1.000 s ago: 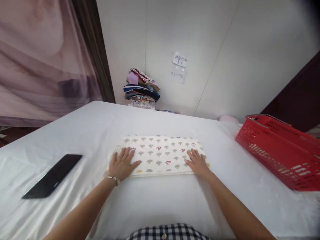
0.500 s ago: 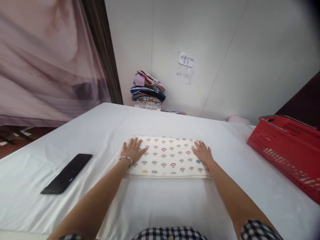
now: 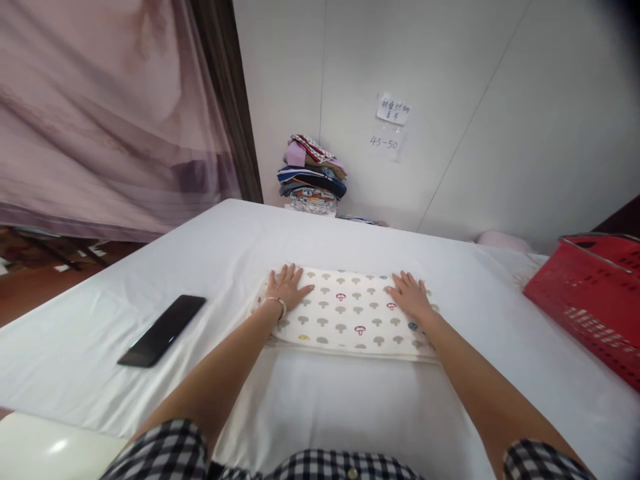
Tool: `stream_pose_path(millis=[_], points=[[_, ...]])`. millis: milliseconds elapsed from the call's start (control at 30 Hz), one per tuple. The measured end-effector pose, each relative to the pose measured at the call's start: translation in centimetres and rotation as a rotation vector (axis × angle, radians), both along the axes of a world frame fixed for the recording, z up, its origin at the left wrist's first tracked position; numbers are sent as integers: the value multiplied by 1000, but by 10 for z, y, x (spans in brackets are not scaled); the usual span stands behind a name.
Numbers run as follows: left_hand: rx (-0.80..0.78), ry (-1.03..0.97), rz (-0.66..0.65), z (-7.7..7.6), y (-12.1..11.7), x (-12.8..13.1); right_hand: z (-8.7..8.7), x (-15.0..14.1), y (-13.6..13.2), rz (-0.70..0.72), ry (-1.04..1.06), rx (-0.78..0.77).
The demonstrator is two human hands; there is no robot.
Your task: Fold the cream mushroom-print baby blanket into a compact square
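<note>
A folded white cloth [image 3: 345, 310] printed with grey, red, blue and yellow mushrooms lies flat in a wide strip on the white-covered table. My left hand [image 3: 287, 288] rests on its left end, palm down with the fingers spread, a bracelet on the wrist. On the right end lies my right hand [image 3: 411, 295], also flat with its fingers apart. Neither hand grips the fabric. What lies inside the folds is hidden.
A black phone [image 3: 164, 331] lies left of the cloth. At the right edge stands a red plastic basket [image 3: 595, 293]. Folded clothes [image 3: 314, 179] are stacked by the wall beyond the table's [image 3: 240, 233] far edge. A pink curtain [image 3: 100, 113] hangs at the left.
The whole scene has shifted to the right in view. My right hand has moved slightly inward on the cloth; my left hand still lies on its left end.
</note>
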State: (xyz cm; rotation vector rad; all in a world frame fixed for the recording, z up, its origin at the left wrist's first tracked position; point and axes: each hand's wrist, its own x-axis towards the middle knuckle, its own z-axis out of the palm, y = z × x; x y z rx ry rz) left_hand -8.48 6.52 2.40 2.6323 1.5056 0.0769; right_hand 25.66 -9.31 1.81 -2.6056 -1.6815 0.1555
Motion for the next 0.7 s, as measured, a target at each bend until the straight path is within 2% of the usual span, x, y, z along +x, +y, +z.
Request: stream_pose_path(millis=[233,367,467,567,700], points=[[-24,1,4,-11,9,-1,-10,11,9,-17,25,-11],[-48,-7,6,-7,11,-2,-4,10,7,-40,66,-30],[-108,-31,50,1,8,2,1,-5,9,-29,60,-16],[-118,-39,18,6,-6,16,4,-35,16,130,31,16],[-89,-10,-231,3,-28,41,4,-70,30,371,28,12]])
